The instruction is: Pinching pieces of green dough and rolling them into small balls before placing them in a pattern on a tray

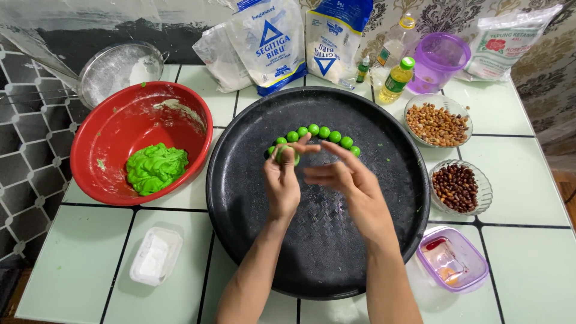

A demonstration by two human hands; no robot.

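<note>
A small piece of green dough (287, 153) is being pinched and shaped in the left hand (282, 180), the fingers curled closed around it above the round black tray (240, 198). The right hand (351, 180) is held just beside it, fingers spread and loosely open, nothing gripped, the fingertips reaching toward the piece. Just beyond the hands, a curved row of finished green balls (318, 133) is laid out on the tray, so the step in hand is judged to be the forming of one more ball; the next move would call for gentle rolling pressure and a careful set-down at the near end of the row, without the neighbours being nudged. More green dough (155, 168) is kept in the red bowl (114, 129) to the left, well apart from the tray. Two glass bowls of nuts (437, 125) and darker beans (456, 187) are stood to the right, with a purple-rimmed container (451, 259) nearer the front. Everything is set on a pale green tiled counter (528, 258); flour bags (270, 42), small oil bottles (397, 79) and a metal sieve (120, 71) are lined up at the back against a patterned wall.
</note>
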